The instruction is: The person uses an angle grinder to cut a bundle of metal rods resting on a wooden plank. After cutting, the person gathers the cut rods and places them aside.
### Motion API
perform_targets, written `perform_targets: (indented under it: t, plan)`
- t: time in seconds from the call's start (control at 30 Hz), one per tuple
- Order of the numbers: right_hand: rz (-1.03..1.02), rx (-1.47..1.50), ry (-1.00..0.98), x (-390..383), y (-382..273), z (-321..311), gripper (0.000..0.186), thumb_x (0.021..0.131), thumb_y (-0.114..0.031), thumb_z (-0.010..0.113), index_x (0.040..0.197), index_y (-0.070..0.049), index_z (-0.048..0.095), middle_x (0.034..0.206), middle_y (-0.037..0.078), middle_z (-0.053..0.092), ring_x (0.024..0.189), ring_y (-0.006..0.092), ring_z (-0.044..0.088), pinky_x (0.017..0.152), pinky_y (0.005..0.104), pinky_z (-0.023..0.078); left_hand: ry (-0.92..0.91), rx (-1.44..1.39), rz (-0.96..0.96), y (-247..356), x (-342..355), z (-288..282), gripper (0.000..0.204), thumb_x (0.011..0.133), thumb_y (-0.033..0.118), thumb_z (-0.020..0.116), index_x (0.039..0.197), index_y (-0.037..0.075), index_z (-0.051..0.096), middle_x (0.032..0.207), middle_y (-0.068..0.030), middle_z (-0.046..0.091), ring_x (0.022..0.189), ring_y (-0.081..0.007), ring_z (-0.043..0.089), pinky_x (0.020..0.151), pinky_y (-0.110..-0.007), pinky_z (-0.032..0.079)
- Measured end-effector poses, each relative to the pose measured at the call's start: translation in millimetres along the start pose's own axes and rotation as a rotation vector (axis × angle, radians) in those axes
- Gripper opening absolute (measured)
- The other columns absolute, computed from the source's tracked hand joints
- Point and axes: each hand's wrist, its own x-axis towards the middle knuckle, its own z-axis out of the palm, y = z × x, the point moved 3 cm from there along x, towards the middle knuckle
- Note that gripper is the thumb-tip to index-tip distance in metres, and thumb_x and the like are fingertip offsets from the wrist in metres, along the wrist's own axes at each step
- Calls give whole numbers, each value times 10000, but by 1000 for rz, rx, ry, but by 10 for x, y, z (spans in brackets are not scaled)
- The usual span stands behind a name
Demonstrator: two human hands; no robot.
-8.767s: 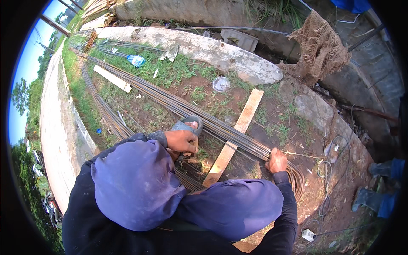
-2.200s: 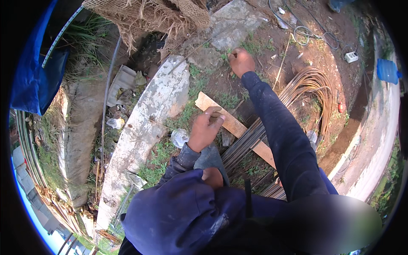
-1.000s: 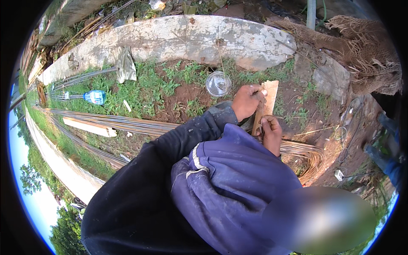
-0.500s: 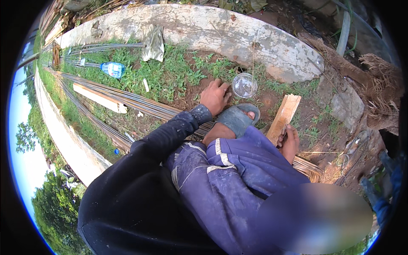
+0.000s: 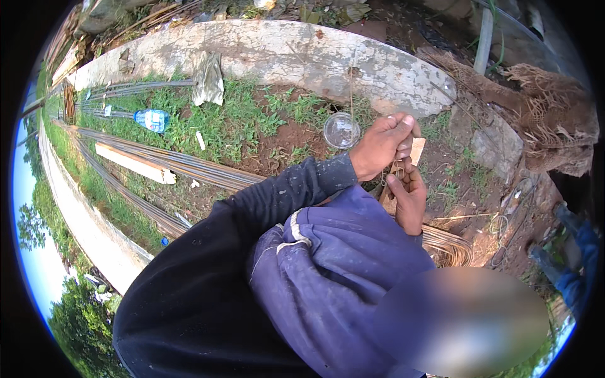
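Observation:
My left hand (image 5: pixel 386 145) is raised over the wooden board, its fingers closed in a pinch. Just below it, my right hand (image 5: pixel 408 194) is also closed, with thumb and fingertips together. Something thin and wire-like shows between the two sets of fingertips, too small to name. Partly hidden behind both hands is the pale wooden board (image 5: pixel 418 149). A round clear plastic container (image 5: pixel 341 130) rests on the soil to the left of my left hand.
Long bundles of steel bars (image 5: pixel 208 171) run across the grass to the left, beside a pale wood plank (image 5: pixel 135 163). Past them lies a blue-tinted bottle (image 5: pixel 152 120). A low whitewashed wall (image 5: pixel 271 50) curves behind. Coiled rods (image 5: pixel 449 246) and burlap (image 5: pixel 548 120) are at right.
My left hand has lifted off the ground beside the clear container and moved right to meet my right hand. The right hand has shifted slightly up and left.

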Motion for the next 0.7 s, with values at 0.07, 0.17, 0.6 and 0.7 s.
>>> perform_targets:
  t: [0.07,0.17,0.6,0.7]
  plan:
    - [-470,-244,260,-13,-185,-24,333,873,-48,702,1160,15,544,879,22,623,737,98,582,666,251,475,18,-125,73,219,77,69,354,1076,366,388,964,67,541,673,46,344,608,-85,359,589,-277,383]
    - [-877,-545,515,-226,-563,-148,307,874,-48,704,1135,29,562,884,41,640,764,118,604,717,267,499,16,-227,214,438,323,200,404,1064,416,389,939,68,550,673,30,359,620,-109,346,581,-285,337]
    - [-199,799,403,-162,-345,-19,243,1009,-280,574,1130,-73,618,931,17,646,715,59,540,510,207,431,-115,-126,132,10,500,879,393,1073,435,335,912,109,485,684,-1,383,668,-148,378,704,-340,378]
    - [-190,952,370,-193,-295,-75,209,1023,-270,546,1103,-88,613,981,35,669,782,84,595,544,213,444,-140,-116,92,-42,495,887,439,1067,477,313,856,114,440,661,0,358,648,-154,359,682,-352,385]
